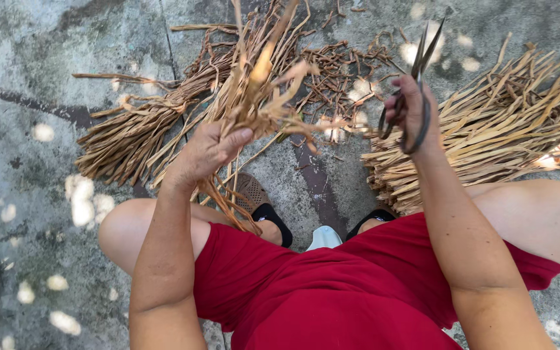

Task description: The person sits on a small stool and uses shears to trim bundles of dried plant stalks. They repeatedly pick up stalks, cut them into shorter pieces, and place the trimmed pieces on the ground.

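A bunch of dried straw-coloured strips (254, 97) is being gripped up in the air over the knees by the left hand (205, 152), fingers wrapped tight around the stems with the loose ends dangling down past a brown shoe (249, 190). Dark scissors (416, 84) are being held in the right hand (413, 110), fingers threaded through the loops and closed, blades pointing up and only slightly parted. More bundles are being left lying on the concrete floor (27, 78), a darker bundle (137, 133) at left, a paler pile (507, 123) at right.

Upright bunch of dry tan leaf strips (254, 97); dark scissors (416, 78), blades seemingly parted
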Available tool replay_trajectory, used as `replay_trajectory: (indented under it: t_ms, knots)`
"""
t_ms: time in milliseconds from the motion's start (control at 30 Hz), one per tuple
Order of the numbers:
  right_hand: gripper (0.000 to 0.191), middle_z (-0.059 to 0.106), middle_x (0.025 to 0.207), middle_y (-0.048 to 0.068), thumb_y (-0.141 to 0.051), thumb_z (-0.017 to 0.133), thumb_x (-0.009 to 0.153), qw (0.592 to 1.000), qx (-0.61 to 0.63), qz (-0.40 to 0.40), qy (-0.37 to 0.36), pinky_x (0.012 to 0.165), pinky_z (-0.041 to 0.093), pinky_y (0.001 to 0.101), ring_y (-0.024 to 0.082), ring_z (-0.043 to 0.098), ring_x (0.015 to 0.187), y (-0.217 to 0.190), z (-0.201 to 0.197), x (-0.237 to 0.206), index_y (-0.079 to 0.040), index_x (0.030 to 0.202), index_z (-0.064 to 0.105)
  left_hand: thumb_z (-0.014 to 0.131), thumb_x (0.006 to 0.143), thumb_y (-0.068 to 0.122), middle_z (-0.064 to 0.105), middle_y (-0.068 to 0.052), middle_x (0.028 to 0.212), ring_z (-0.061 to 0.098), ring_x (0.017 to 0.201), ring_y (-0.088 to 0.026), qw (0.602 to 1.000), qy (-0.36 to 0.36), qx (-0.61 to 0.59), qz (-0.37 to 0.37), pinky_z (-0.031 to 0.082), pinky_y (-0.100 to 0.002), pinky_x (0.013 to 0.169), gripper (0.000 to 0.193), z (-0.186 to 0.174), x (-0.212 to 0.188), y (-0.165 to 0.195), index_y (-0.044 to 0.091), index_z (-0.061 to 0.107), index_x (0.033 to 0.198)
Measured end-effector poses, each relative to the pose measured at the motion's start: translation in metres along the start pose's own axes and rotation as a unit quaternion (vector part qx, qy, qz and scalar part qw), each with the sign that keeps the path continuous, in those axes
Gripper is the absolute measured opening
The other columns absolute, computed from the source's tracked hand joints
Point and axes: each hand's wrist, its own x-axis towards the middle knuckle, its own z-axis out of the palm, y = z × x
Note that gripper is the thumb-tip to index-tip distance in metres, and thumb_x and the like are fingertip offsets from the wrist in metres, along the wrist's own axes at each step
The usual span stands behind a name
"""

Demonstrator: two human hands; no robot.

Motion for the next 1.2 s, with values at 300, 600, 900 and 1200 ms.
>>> replay_trajectory:
  t_ms: [300, 600, 900, 1200]
  knots:
    - [0.056, 0.073, 0.109, 0.004, -0.047, 0.07, 0.098, 0.969, -0.083, -0.136, -0.188, 0.082, 0.053, 0.0233, 0.007, 0.064, 0.087, -0.059, -0.028, -0.033, -0.006, 0.135, 0.059, 0.066, 0.095, 0.043, 0.067, 0.006, 0.072, 0.056, 0.065, -0.011, 0.989, -0.08, 0.108, 0.068, 0.05, -0.03, 0.059, 0.039, 0.026, -0.002, 0.008, 0.012, 0.077, 0.118]
    - [0.033, 0.06, 0.075, 0.003, -0.032, 0.077, 0.105, 0.989, 0.028, -0.127, -0.077, 0.05, 0.047, 0.0222, 0.007, 0.054, 0.056, -0.049, -0.025, -0.027, -0.003, 0.114, 0.064, 0.064, 0.098, 0.049, 0.062, -0.005, 0.066, 0.059, 0.063, -0.018, 0.977, -0.042, 0.21, -0.023, 0.05, -0.038, 0.057, 0.044, 0.034, 0.013, -0.001, 0.008, 0.077, 0.096]
    - [0.06, 0.073, 0.123, 0.01, -0.019, 0.084, 0.087, 0.972, -0.029, -0.17, -0.162, 0.082, 0.061, 0.0298, 0.019, 0.073, 0.101, -0.016, 0.045, -0.049, -0.008, 0.134, 0.048, 0.069, 0.095, 0.048, 0.051, 0.006, 0.058, 0.044, 0.041, -0.004, 0.933, 0.158, -0.289, 0.143, 0.04, -0.023, 0.037, 0.038, 0.03, 0.054, 0.006, 0.011, 0.071, 0.105]
    - [0.081, 0.063, 0.12, 0.011, -0.022, 0.089, 0.079, 0.942, -0.154, -0.185, -0.234, 0.097, 0.053, 0.0402, 0.023, 0.063, 0.108, 0.006, 0.106, -0.077, -0.007, 0.143, 0.043, 0.07, 0.107, 0.039, 0.054, -0.001, 0.065, 0.052, 0.052, -0.011, 0.8, 0.048, -0.513, 0.308, 0.048, -0.028, 0.05, 0.04, 0.094, 0.095, 0.026, 0.006, 0.056, 0.089]
